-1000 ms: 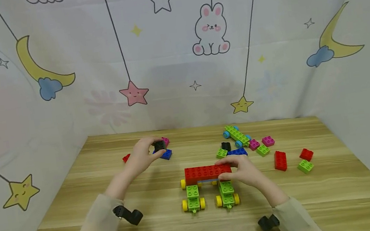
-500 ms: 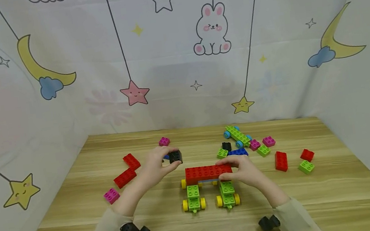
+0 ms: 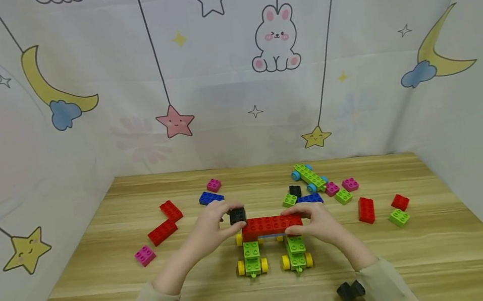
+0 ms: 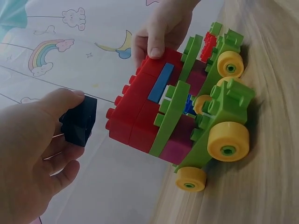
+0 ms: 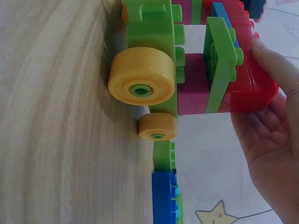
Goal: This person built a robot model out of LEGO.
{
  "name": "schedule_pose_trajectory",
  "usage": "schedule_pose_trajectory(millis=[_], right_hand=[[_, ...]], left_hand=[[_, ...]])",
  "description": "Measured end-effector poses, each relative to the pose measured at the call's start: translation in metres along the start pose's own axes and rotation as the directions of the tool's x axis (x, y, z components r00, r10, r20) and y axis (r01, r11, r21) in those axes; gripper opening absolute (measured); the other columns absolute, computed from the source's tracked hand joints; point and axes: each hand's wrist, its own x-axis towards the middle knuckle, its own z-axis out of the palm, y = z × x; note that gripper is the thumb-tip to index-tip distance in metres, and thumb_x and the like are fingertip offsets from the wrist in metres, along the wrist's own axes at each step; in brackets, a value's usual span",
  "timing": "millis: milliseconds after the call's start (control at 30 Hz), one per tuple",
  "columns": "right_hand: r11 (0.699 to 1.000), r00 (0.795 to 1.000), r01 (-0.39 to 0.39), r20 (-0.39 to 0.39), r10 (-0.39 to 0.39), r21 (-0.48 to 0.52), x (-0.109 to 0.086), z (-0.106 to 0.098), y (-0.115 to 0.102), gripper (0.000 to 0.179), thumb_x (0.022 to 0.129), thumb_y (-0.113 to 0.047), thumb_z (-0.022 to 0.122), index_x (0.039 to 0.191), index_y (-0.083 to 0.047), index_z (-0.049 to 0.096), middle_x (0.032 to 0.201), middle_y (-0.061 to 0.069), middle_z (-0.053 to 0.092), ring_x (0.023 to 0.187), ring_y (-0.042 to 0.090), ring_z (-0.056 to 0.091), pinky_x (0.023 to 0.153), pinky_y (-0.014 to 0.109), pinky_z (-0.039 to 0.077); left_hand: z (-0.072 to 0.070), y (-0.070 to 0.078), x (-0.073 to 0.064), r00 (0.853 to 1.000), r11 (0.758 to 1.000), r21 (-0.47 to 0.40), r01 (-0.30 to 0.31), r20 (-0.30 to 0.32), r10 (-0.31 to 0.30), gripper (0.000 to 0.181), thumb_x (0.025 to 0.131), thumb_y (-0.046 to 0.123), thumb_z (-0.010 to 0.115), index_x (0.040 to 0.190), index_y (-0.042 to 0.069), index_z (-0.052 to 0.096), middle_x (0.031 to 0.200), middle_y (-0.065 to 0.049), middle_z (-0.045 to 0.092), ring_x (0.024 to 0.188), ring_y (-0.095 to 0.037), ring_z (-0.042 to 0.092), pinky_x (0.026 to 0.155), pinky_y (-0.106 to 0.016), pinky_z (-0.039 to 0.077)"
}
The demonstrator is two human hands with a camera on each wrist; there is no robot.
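Observation:
A small black building brick [image 3: 237, 216] is pinched between the thumb and fingers of my left hand [image 3: 211, 230]. It hovers just off the left end of a built structure, a small gap apart in the left wrist view. Long red bricks [image 3: 266, 224] form the structure's top. Below them are green plates [image 4: 174, 117], magenta bricks [image 5: 192, 88] and two green wheeled bases [image 3: 253, 263] with yellow wheels [image 4: 228, 141]. My right hand [image 3: 317, 219] grips the right end of the red top, thumb on the near side. A blue piece [image 4: 161, 83] shows beneath the red layer.
Loose red bricks [image 3: 162, 232], magenta bricks [image 3: 145, 255] and a blue brick [image 3: 211, 197] lie to the left. Behind right stand a green car base [image 3: 310, 177] with blue wheels and several small bricks. A red brick [image 3: 366, 210] lies farther right.
My left hand has carried the black brick from the back left, rightward and nearer, to the structure's left end. My right hand keeps its grip on the red top.

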Motion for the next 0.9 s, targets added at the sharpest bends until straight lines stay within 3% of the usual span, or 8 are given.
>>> schedule_pose_trajectory(millis=[267, 633, 900], right_hand=[[1.000, 1.000, 0.011, -0.006, -0.011, -0.002, 0.0002, 0.0005, 0.0006, 0.035, 0.085, -0.019, 0.077, 0.116, -0.006, 0.071, 0.114, 0.012, 0.070, 0.105, 0.024, 0.065, 0.093, 0.027, 0.052], [1.000, 1.000, 0.027, -0.013, -0.027, -0.010, -0.0002, 0.0002, 0.0009, 0.035, 0.084, -0.019, 0.078, 0.116, -0.006, 0.071, 0.113, 0.011, 0.071, 0.104, 0.023, 0.065, 0.093, 0.025, 0.052], [0.999, 0.999, 0.034, -0.015, -0.034, -0.014, 0.0001, 0.0004, 0.0010, 0.034, 0.084, -0.019, 0.078, 0.116, -0.006, 0.071, 0.113, 0.011, 0.071, 0.104, 0.023, 0.066, 0.093, 0.026, 0.052]], left_hand=[[0.0043, -0.0027, -0.0038, 1.000, 1.000, 0.009, -0.020, 0.024, 0.019, 0.037, 0.089, 0.023, 0.072, 0.122, 0.007, 0.066, 0.117, -0.007, 0.069, 0.097, -0.021, 0.059, 0.075, -0.031, 0.053], [0.0077, -0.0034, -0.0055, 0.999, 1.000, -0.007, -0.015, 0.029, 0.015, 0.038, 0.089, 0.023, 0.072, 0.123, 0.008, 0.065, 0.119, -0.008, 0.067, 0.099, -0.022, 0.060, 0.076, -0.040, 0.056], [0.0080, -0.0037, -0.0051, 0.999, 1.000, 0.005, -0.008, 0.031, 0.008, 0.038, 0.089, 0.023, 0.073, 0.122, 0.006, 0.066, 0.118, -0.008, 0.068, 0.098, -0.022, 0.060, 0.076, -0.030, 0.054]])
